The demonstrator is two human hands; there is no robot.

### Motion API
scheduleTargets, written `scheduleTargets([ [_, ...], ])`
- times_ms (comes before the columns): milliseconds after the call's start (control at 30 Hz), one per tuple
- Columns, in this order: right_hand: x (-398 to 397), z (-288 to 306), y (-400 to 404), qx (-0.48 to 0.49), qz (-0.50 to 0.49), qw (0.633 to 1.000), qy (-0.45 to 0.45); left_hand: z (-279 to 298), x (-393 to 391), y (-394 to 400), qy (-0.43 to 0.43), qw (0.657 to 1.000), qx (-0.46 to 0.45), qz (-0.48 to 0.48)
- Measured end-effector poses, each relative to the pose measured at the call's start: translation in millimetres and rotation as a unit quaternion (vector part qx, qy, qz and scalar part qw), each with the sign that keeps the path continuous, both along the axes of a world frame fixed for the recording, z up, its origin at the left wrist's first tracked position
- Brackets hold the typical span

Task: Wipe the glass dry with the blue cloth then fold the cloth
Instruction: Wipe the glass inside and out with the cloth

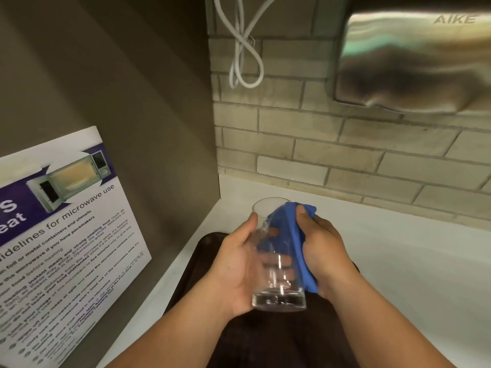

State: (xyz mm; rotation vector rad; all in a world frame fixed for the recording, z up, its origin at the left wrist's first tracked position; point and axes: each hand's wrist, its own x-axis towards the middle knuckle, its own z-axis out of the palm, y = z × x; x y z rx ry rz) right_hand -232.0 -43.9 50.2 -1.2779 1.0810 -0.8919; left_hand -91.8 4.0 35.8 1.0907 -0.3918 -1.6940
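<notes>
A clear drinking glass [276, 285] is held above a dark tray, its mouth pointing away from me and its thick base toward me. My left hand [233, 266] grips the glass from the left side, fingers wrapped behind it. The blue cloth [295, 235] is pressed against the right side of the glass and bunched at its rim. My right hand [321, 248] clamps the cloth to the glass, thumb on top near the rim. Part of the cloth shows through the glass.
A dark brown tray [196, 261] lies on the white counter [398, 261] under my hands. A microwave guideline poster [66, 235] hangs on the brown panel at left. The brick wall carries a steel hand dryer [414, 62] and a looped white cable [244, 54].
</notes>
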Motion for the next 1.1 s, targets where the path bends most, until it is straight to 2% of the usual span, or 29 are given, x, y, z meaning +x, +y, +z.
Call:
scheduleTargets([
  [167,-0.2,-25.4,21.1,0.026,0.067,0.997,-0.014,3.9,0.7,-11.7,0.003,0.997,0.018,0.071],
  [233,-1.8,-28.7,31.4,-0.045,0.113,0.991,0.063,3.3,0.8,-11.5,-0.024,0.997,0.026,0.073],
  [300,3.2,-25.5,31.6,-0.125,0.088,0.979,0.134,-1.9,-4.5,-7.8,-0.048,0.997,0.026,0.054],
  [367,11.3,-17.2,22.7,-0.156,0.021,0.978,0.139,-3.8,-12.8,-2.4,-0.047,0.998,0.012,0.033],
  [467,16.2,-3.3,3.9,-0.106,-0.057,0.988,0.092,0.7,-14.8,-1.6,-0.041,0.998,-0.020,0.052],
  [533,11.5,-3.1,2.2,-0.061,-0.055,0.995,0.052,6.7,-11.3,-5.6,-0.050,0.996,-0.024,0.065],
  [633,1.3,-19.9,19.6,-0.058,0.050,0.997,0.032,15.7,-9.1,-8.0,-0.083,0.993,-0.009,0.087],
  [700,0.5,-26.4,34.6,-0.079,0.129,0.986,0.070,14.1,-10.8,-6.7,-0.115,0.988,0.001,0.101],
  [733,2.2,-28.8,37.6,-0.101,0.134,0.981,0.094,11.1,-12.4,-5.2,-0.123,0.987,0.000,0.102],
  [833,12.0,-19.7,30.1,-0.145,0.043,0.981,0.123,7.2,-21.4,1.1,-0.106,0.991,0.001,0.085],
  [967,15.3,-5.1,-2.9,-0.072,-0.089,0.990,0.086,11.0,-26.7,1.9,-0.067,0.995,-0.005,0.074],
  [1033,9.3,-5.5,-2.8,-0.033,-0.069,0.995,0.062,15.0,-22.3,-2.2,-0.065,0.995,-0.010,0.076],
  [1100,1.9,-17.1,11.0,-0.012,0.015,0.999,0.026,19.3,-14.7,-6.9,-0.072,0.992,-0.011,0.100],
])
